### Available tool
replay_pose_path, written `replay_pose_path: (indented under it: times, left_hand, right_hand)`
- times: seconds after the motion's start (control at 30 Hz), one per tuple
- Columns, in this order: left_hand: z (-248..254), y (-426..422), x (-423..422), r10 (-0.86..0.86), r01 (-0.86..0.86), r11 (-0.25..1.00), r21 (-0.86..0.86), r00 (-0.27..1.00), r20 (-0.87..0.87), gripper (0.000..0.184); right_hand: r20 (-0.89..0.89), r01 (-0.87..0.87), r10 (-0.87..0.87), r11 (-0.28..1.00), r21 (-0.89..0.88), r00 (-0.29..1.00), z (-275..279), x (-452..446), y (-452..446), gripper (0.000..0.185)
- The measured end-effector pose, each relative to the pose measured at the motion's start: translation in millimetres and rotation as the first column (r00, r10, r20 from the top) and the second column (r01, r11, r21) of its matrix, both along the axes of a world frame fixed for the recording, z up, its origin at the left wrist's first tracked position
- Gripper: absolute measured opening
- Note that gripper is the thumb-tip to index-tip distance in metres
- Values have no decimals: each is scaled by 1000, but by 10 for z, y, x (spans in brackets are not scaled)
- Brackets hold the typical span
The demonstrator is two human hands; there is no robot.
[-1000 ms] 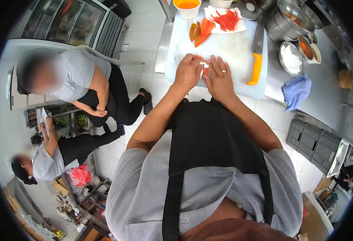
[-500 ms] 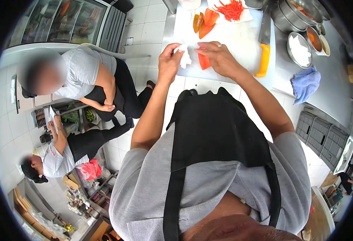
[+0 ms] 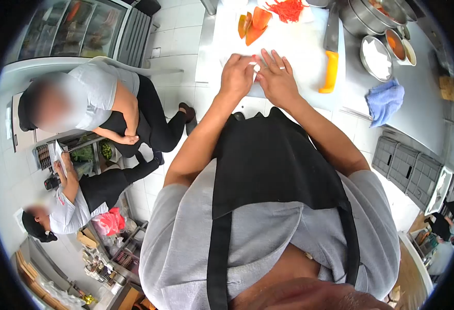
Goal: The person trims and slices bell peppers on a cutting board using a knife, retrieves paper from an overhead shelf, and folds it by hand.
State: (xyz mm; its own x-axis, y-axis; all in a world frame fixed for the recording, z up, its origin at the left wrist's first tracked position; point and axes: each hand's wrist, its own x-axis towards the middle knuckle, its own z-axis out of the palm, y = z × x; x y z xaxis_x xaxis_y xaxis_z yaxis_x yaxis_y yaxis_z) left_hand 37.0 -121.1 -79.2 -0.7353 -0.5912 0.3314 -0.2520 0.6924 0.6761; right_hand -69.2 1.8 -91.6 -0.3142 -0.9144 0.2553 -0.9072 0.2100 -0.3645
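Both hands are close together over the near edge of the white cutting board [image 3: 309, 77]. My left hand [image 3: 237, 76] is closed, its fingertips against a small white crumpled piece [image 3: 257, 67], mostly covered. My right hand [image 3: 278, 80] lies beside it with fingers stretched out and spread, its thumb side near the white piece. Only a tiny red-orange bit [image 3: 254, 57] shows between the fingertips. Beyond the hands lie orange wedges [image 3: 258, 32] and a heap of orange-red shreds [image 3: 287, 9]. A knife with a yellow handle [image 3: 329, 72] rests on the board's right side.
Right of the board, a metal bowl of white pieces [image 3: 376, 58], steel pots [image 3: 358, 20] and a blue cloth [image 3: 384, 102] sit on the steel counter. A grey folded crate [image 3: 405, 165] stands lower right. One person [image 3: 97, 98] sits at left; another [image 3: 72, 206] holds paper.
My hands have come together, and the white piece moved right with my left hand. My right fingers have straightened, and the orange-red piece beneath them is now almost hidden. The view shifted slightly.
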Motion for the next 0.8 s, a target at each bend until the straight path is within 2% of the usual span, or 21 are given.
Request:
replay_pose_path:
  times: [0.1, 0.2, 0.23, 0.33, 0.37, 0.47, 0.6, 0.67, 0.7, 0.8]
  left_hand:
    - [51, 63, -63, 24, -24, 1000, -8, 999, 33, 18]
    - [2, 184, 182, 16, -13, 997, 79, 999, -35, 17]
    - [28, 154, 154, -18, 19, 999, 27, 999, -41, 15]
    - [21, -13, -177, 26, -27, 1000, -14, 995, -95, 14]
    - [9, -7, -188, 44, -43, 999, 15, 997, -68, 14]
    - [-39, 141, 150, 39, -39, 999, 11, 999, -35, 15]
    - [-3, -36, 566, 45, -31, 987, 157, 995, -91, 14]
    - [29, -207, 628, 178, -97, 896, 434, 973, -149, 15]
    - [156, -256, 634, 182, -84, 876, 475, 970, -164, 16]
    - [537, -251, 582, 189, -32, 800, 599, 961, -201, 15]
  right_hand:
    - [-67, 57, -52, 995, 77, 996, -28, 74, -4, 56]
    - [-10, 43, -43, 998, 48, 999, 26, 102, 1, 54]
    - [-24, 43, -41, 996, 74, 999, 4, 100, -7, 58]
    - [-31, 76, -73, 991, 109, 997, -4, 97, -40, 59]
    - [-31, 83, -80, 991, 108, 996, -7, 109, -35, 59]
    - [-23, 95, -93, 993, 76, 995, 17, 87, -75, 61]
    - [38, 124, -125, 992, 18, 991, 97, 46, -125, 65]
    - [69, 156, -157, 987, 24, 985, 158, -49, -215, 68]
    - [40, 106, -101, 980, -170, 994, 118, -110, -280, 57]
    - [135, -113, 117, 993, -40, 984, 161, -335, -336, 36]
